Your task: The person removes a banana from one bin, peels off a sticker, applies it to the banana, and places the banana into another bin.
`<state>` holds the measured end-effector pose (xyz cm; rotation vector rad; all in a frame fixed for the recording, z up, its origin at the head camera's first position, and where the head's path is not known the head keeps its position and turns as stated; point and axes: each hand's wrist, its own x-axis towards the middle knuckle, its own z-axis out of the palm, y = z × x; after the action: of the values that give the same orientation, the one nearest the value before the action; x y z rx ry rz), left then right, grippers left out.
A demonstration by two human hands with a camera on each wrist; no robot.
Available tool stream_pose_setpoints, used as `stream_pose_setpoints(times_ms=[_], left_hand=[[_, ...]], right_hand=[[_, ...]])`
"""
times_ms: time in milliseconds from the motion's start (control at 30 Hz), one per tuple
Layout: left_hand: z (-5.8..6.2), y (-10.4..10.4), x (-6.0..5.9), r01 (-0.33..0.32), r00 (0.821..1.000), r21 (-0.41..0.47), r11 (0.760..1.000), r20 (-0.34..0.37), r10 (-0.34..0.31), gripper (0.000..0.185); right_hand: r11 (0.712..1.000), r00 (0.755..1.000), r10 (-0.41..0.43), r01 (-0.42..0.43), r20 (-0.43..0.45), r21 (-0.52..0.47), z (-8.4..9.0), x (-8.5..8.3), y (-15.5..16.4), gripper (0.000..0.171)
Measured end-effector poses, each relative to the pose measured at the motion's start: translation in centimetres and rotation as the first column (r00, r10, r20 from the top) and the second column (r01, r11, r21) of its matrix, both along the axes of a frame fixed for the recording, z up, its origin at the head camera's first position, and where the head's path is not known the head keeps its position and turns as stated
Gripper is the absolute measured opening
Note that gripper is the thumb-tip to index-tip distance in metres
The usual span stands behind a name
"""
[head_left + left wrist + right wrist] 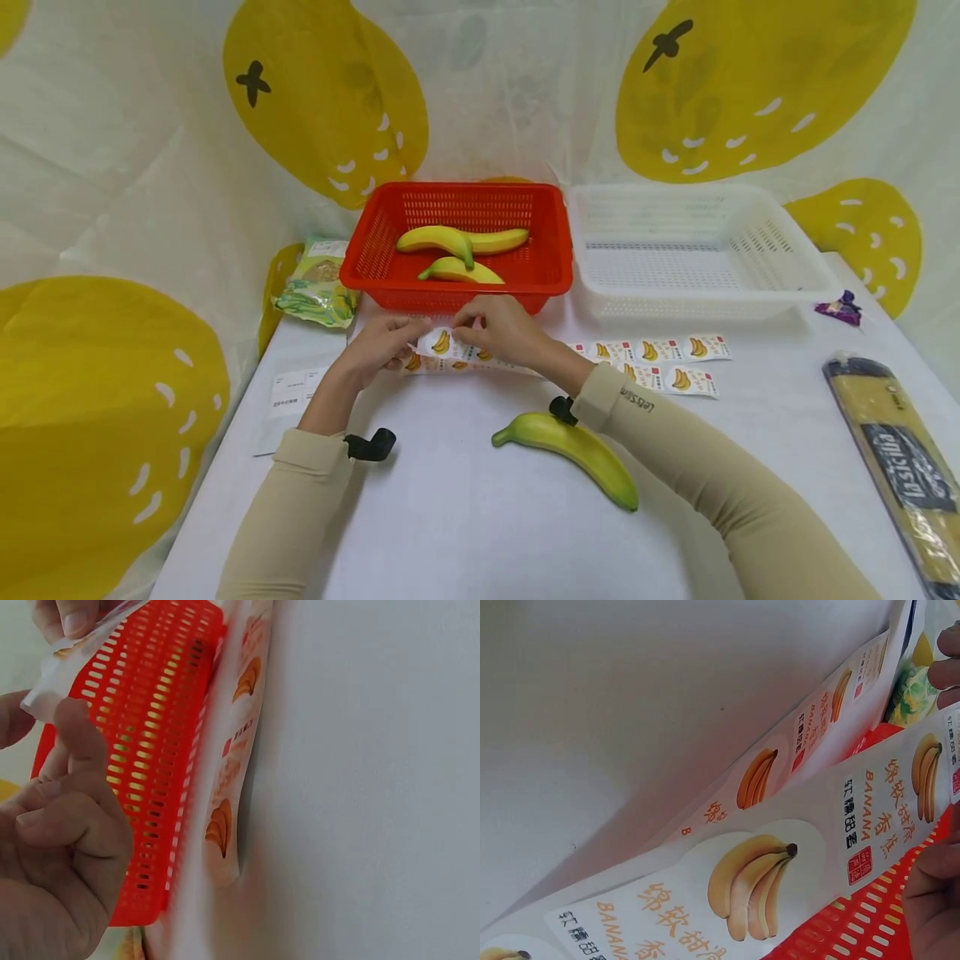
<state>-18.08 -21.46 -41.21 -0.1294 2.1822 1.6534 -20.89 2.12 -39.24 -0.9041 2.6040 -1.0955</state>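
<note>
At the far left of the white table (465,533) lies a green snack bag (318,283), and nearer, a white paper card (288,392). Next comes the left hand (378,346), its fingers bent and pinching the left end of a strip of banana stickers (450,348). In the left wrist view the thumb and fingers (71,787) curl close together on the pale sticker edge, right in front of the red basket (150,750). The right hand (502,329) is just beside the left one, and its fingertips pinch the same strip from the other side. In the right wrist view the strip is lifted a little off the table, and you can see yellow bananas and orange words on it. The strip sits in the middle of the table, just near the red basket (457,283), and more of it runs off to the right. Three bananas (457,250) lie in the red basket. One more banana (570,446) lies on the table near the person, under the right wrist. To the right of the red basket stands a white basket (780,267). Farther right is a small purple wrapper (840,310). At the right edge lies a long yellow and black packet (896,467).
</note>
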Motion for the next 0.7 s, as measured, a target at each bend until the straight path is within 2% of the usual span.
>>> stream_pose_setpoints(times_ms=[133,267,500,700], left_hand=[[-0.5,0.1,0.2,-0.002,1.0,0.071,0.997,-0.026,0.004,0.022],[-1.1,0.2,0.4,-0.023,0.998,0.073,0.997,-0.063,0.028,0.018],[-1.9,0.5,0.5,-0.036,0.986,-0.033,0.999,-0.167,0.03,0.018],[-2.4,0.5,0.7,-0.082,0.973,-0.156,0.984,-0.224,0.045,0.019]], right_hand=[[1.0,1.0,0.024,-0.024,0.001,-0.005,-0.2,-0.1,-0.1,0.014],[0.998,0.999,0.053,-0.053,0.011,-0.014,-0.2,-0.1,0.1,0.013],[0.994,0.998,0.062,-0.06,0.017,-0.087,0.1,-0.1,0.6,0.013],[0.987,0.999,0.034,-0.027,0.038,-0.16,0.5,0.0,1.1,0.011]])
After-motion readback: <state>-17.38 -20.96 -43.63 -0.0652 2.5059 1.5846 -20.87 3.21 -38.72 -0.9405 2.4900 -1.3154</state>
